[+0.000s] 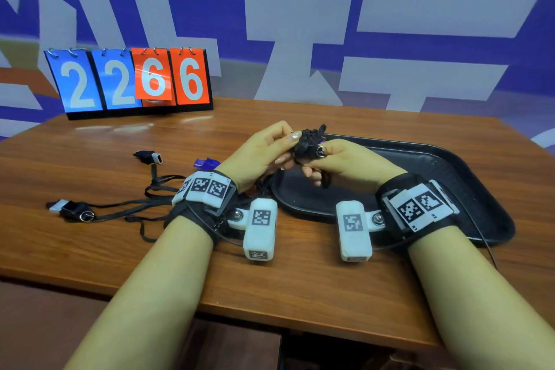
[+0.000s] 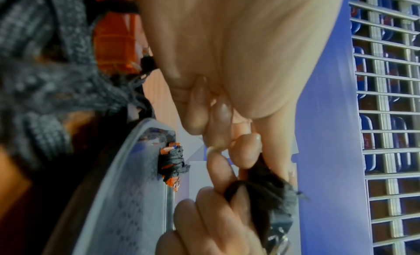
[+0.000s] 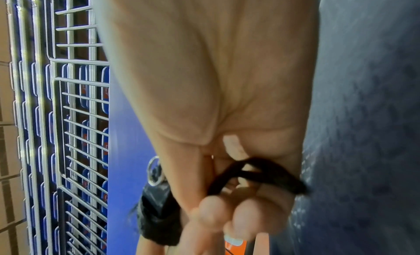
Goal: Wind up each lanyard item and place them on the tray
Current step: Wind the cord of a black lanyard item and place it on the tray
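Bundle (image 1: 309, 141) of black cord, nearly wound, sits pinched between both hands above the near-left edge of the tray (image 1: 444, 165); left hand (image 1: 264, 150) grips its left side, right hand (image 1: 345, 159) clamps cord and metal ring; tray directly below and right, two loose lanyards (image 1: 120, 207) left on bench (image 1: 300, 279)

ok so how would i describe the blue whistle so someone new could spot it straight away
Start at the flip scoreboard at the back left of the wooden table, then come toward the left hand. The blue whistle lies just left of that wrist; it is the only blue piece, the other whistles nearby being black and white.
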Motion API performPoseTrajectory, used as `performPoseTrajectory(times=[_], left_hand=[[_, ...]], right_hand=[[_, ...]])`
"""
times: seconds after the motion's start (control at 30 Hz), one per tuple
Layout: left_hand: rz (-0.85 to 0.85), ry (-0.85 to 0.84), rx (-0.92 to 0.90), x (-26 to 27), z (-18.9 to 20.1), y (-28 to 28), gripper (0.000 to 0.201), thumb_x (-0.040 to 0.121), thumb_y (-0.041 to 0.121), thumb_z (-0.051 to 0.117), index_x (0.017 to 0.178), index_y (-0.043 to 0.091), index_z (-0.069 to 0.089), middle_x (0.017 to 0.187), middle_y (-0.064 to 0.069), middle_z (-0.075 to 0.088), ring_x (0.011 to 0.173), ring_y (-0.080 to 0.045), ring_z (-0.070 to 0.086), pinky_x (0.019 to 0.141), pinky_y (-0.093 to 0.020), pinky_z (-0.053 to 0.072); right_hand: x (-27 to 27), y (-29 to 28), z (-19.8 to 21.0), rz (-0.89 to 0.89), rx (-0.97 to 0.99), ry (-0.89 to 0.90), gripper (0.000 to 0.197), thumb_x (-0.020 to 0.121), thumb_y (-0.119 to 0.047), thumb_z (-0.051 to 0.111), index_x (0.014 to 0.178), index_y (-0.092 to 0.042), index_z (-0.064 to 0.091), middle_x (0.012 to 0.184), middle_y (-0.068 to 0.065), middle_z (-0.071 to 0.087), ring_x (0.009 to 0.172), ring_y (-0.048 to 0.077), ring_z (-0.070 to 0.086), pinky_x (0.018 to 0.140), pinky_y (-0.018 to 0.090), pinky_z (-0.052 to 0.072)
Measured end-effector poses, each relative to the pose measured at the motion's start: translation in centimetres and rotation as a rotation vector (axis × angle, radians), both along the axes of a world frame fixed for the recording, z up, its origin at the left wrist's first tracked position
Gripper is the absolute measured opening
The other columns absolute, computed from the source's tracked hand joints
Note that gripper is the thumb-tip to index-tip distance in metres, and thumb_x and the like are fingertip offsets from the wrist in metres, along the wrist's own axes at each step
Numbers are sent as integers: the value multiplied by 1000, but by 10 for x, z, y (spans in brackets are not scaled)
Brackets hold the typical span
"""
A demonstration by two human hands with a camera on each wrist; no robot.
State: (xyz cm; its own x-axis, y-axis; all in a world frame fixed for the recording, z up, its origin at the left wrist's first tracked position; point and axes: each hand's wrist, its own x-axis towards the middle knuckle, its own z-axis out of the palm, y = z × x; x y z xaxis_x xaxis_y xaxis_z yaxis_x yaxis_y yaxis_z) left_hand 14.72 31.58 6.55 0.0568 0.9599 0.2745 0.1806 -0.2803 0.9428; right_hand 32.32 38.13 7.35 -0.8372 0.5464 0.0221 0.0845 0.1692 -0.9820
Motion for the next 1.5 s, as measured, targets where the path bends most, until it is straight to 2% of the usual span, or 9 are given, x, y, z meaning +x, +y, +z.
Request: performPoseTrajectory(times=[0.23, 0.53, 0.73, 0.87, 1.0, 1.13, 1.27, 1.37, 1.5], left_hand=[[-30, 11, 5, -3, 0, -1, 20, 104, 20, 44, 85, 14, 43, 50, 8, 38, 42, -7, 26, 41, -20, 17], [119, 62, 53, -8, -2, 6, 11, 102, 17, 52, 96, 8, 51, 66, -6, 53, 51, -12, 54, 46, -20, 46], [172, 11, 74, -7, -6, 10, 10, 100, 15, 55, 96, 6, 52, 75, -13, 54, 63, -13, 61, 54, -24, 56], [186, -15, 75, -5, -6, 9, 12, 101, 17, 55, 94, 8, 50, 76, -5, 59, 66, -12, 64, 54, -25, 57], [162, -50, 34, -4, -5, 9, 12, 101, 18, 54, 100, 6, 51, 99, -12, 65, 83, -20, 71, 59, -28, 60], [152, -87, 31, -4, -5, 9, 10, 100, 14, 56, 99, 5, 51, 88, -21, 67, 79, -22, 73, 62, -23, 58], [166, -29, 37, -6, -7, 10, 14, 98, 15, 59, 97, 3, 53, 86, -28, 68, 81, -28, 73, 66, -27, 60], [184, 13, 44, -6, -8, 10, 15, 97, 16, 61, 96, 3, 54, 81, -22, 70, 80, -31, 73, 64, -28, 60], [205, 38, 44, -6, -7, 10, 17, 96, 17, 62, 98, 1, 57, 75, -10, 72, 74, -22, 73, 62, -27, 60]], right_hand=[[6, 7, 2, -206, -15, 50, 14, 94, -3, 60, 99, -1, 73, 69, 8, 65, 59, 9, 61, 61, 19, 54], [6, 6, 9, -369, 93, 177, 15, 91, -8, 66, 102, -2, 73, 103, 20, 72, 88, 27, 69, 74, 28, 59], [2, 5, 7, -403, 244, 139, 24, 82, -6, 76, 105, -2, 73, 94, 13, 76, 89, 25, 74, 81, 38, 60], [1, 6, 3, -434, 222, 179, 22, 81, -7, 78, 102, -1, 75, 93, 15, 75, 90, 29, 74, 85, 38, 59], [2, 9, 1, -417, 145, 160, 24, 84, -9, 74, 106, 0, 74, 99, 13, 75, 96, 25, 72, 91, 36, 57], [1, 10, -1, -422, 106, 142, 19, 85, -8, 73, 103, 0, 75, 98, 15, 75, 97, 27, 72, 88, 37, 58], [-1, 8, 1, -472, 210, 100, 9, 87, -4, 71, 93, -1, 77, 90, 17, 75, 82, 21, 72, 75, 30, 61], [-3, 9, 0, -492, 333, 46, 8, 86, -4, 70, 89, -2, 77, 83, 15, 74, 71, 21, 72, 73, 29, 61], [-5, 12, -3, -513, 450, 4, 8, 84, -8, 70, 82, -10, 77, 77, 11, 75, 75, 29, 73, 77, 37, 62]])
